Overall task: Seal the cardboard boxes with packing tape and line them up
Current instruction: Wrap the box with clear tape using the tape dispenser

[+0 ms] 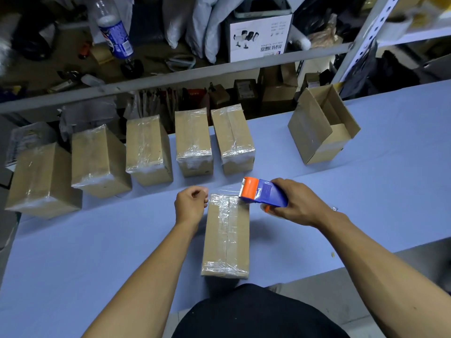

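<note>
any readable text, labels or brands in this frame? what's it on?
White product box on the shelf: printed upside down, too blurred to read.
Plastic bottle: blue label, lettering unreadable.
Small dark boxes under the shelf: labels too small.
Taped cardboard boxes, tape dispenser: no text.

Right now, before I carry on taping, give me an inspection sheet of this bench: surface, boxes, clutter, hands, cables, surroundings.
Surface: blue table, flat.
Job's things: five sealed boxes in a row at the far edge; a sixth box in front of the person, clear tape along its top seam; an open box lying on its side at far right.
Clutter: nothing seen on the table.
Hands: right hand grips the tape dispenser at the sixth box's far end; left hand loosely curled beside that box, whether it pinches tape cannot be told.
Cables: nothing seen.
Surroundings: shelf behind with a plastic bottle, a printed carton, bags.
</note>
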Available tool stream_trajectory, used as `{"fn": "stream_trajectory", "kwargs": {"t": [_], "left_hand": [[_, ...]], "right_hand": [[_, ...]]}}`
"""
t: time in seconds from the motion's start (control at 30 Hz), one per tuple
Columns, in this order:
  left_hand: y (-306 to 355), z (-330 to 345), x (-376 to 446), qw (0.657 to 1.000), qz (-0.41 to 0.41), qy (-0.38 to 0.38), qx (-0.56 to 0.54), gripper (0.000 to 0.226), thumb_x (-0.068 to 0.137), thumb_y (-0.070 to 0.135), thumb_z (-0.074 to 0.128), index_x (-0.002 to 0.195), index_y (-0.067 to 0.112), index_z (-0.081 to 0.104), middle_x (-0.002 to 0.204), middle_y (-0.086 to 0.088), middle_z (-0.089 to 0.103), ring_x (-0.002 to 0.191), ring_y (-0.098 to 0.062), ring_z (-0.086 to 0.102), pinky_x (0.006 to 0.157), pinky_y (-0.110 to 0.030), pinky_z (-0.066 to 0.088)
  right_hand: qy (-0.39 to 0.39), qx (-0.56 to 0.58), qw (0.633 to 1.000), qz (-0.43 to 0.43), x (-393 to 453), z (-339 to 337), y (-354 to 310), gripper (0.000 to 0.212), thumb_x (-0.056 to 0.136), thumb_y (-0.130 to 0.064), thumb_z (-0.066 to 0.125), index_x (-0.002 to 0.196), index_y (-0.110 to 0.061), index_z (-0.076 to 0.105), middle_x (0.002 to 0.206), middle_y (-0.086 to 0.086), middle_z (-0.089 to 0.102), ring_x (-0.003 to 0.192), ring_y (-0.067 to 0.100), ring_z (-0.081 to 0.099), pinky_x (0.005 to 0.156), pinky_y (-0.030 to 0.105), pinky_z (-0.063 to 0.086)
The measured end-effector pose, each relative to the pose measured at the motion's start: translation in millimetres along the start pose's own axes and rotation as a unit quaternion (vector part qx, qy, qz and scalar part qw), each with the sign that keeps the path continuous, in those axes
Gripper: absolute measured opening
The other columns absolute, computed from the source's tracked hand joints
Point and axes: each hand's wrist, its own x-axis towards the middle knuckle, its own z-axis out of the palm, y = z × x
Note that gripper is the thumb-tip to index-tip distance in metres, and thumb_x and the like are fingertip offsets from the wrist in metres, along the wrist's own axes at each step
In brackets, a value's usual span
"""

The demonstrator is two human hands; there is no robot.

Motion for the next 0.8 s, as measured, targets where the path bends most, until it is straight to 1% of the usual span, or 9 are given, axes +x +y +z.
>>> {"fn": "stream_trajectory", "kwargs": {"t": [0.3, 0.37, 0.43, 0.5, 0.57, 0.6, 0.67, 0.73, 0.8], "left_hand": [[-8, 13, -1, 0.999, -0.039, 0.034, 0.001, 0.009, 0.093, 0.024, 0.065, 0.09, 0.017, 0.069, 0.083, 0.002, 0.068, 0.092, -0.026, 0.067, 0.081, -0.034, 0.052], [-8, 15, -2, 0.994, -0.106, 0.013, -0.021, 0.039, 0.091, 0.035, 0.068, 0.123, 0.013, 0.058, 0.084, 0.0, 0.063, 0.092, -0.027, 0.066, 0.084, -0.039, 0.053], [-9, 14, -2, 0.987, -0.155, -0.01, -0.036, 0.069, 0.089, 0.045, 0.068, 0.144, 0.015, 0.04, 0.103, -0.003, 0.064, 0.102, -0.029, 0.063, 0.091, -0.043, 0.053], [-9, 14, 4, 0.988, -0.151, -0.001, 0.019, 0.07, 0.089, 0.046, 0.066, 0.146, 0.016, 0.037, 0.127, -0.003, 0.058, 0.116, -0.03, 0.057, 0.1, -0.041, 0.048], [-3, 11, 3, 0.988, -0.135, 0.059, 0.047, 0.064, 0.091, 0.034, 0.067, 0.144, 0.012, 0.039, 0.132, -0.006, 0.054, 0.119, -0.029, 0.055, 0.1, -0.035, 0.045], [0, 8, -1, 0.988, -0.109, 0.102, 0.05, 0.055, 0.092, 0.026, 0.065, 0.139, 0.009, 0.042, 0.132, -0.009, 0.054, 0.116, -0.029, 0.055, 0.096, -0.031, 0.044], [4, 2, -16, 0.984, 0.032, 0.163, 0.069, 0.029, 0.093, 0.013, 0.06, 0.12, 0.006, 0.052, 0.121, -0.009, 0.054, 0.103, -0.025, 0.054, 0.086, -0.028, 0.039], [-1, 0, -37, 0.955, 0.231, 0.11, 0.153, 0.014, 0.091, 0.009, 0.059, 0.105, 0.008, 0.057, 0.108, -0.005, 0.055, 0.099, -0.022, 0.052, 0.086, -0.029, 0.04], [-15, 7, -50, 0.886, 0.373, -0.014, 0.274, 0.025, 0.09, 0.02, 0.055, 0.111, 0.006, 0.06, 0.116, -0.008, 0.059, 0.111, -0.024, 0.051, 0.097, -0.035, 0.04]], "right_hand": [[0.022, 0.024, 0.999, 0.014, -1, 14, 0, 0.043, 0.081, -0.048, 0.073, 0.114, -0.026, 0.054, 0.1, -0.004, 0.063, 0.083, 0.015, 0.055, 0.071, 0.03, 0.047], [0.021, 0.02, 0.999, 0.017, -2, 15, 3, 0.044, 0.081, -0.049, 0.072, 0.114, -0.026, 0.054, 0.099, -0.006, 0.063, 0.081, 0.014, 0.054, 0.066, 0.022, 0.042], [0.018, 0.019, 0.999, 0.018, -3, 17, 2, 0.043, 0.082, -0.05, 0.072, 0.112, -0.027, 0.053, 0.096, -0.008, 0.061, 0.078, 0.013, 0.053, 0.063, 0.014, 0.035], [0.018, 0.021, 0.999, 0.021, -3, 19, -2, 0.041, 0.082, -0.05, 0.071, 0.108, -0.026, 0.051, 0.095, -0.007, 0.061, 0.076, 0.013, 0.053, 0.061, 0.015, 0.035], [0.015, 0.013, 0.999, 0.027, -2, 21, -5, 0.04, 0.082, -0.05, 0.071, 0.104, -0.026, 0.048, 0.096, -0.006, 0.062, 0.074, 0.014, 0.053, 0.06, 0.02, 0.037], [0.01, 0.003, 0.999, 0.03, -2, 21, -6, 0.04, 0.082, -0.051, 0.071, 0.102, -0.026, 0.046, 0.095, -0.006, 0.061, 0.073, 0.014, 0.052, 0.059, 0.021, 0.036], [0.0, -0.021, 0.999, 0.042, -1, 17, -6, 0.041, 0.081, -0.053, 0.069, 0.098, -0.026, 0.043, 0.093, -0.007, 0.057, 0.071, 0.015, 0.05, 0.057, 0.022, 0.034], [-0.006, -0.054, 0.997, 0.048, 0, 15, -6, 0.041, 0.081, -0.055, 0.067, 0.097, -0.027, 0.042, 0.094, -0.006, 0.055, 0.072, 0.02, 0.05, 0.059, 0.028, 0.034], [-0.006, -0.087, 0.996, 0.036, 3, 12, -7, 0.042, 0.082, -0.056, 0.064, 0.104, -0.026, 0.044, 0.101, -0.004, 0.055, 0.078, 0.024, 0.056, 0.063, 0.031, 0.035]]}}
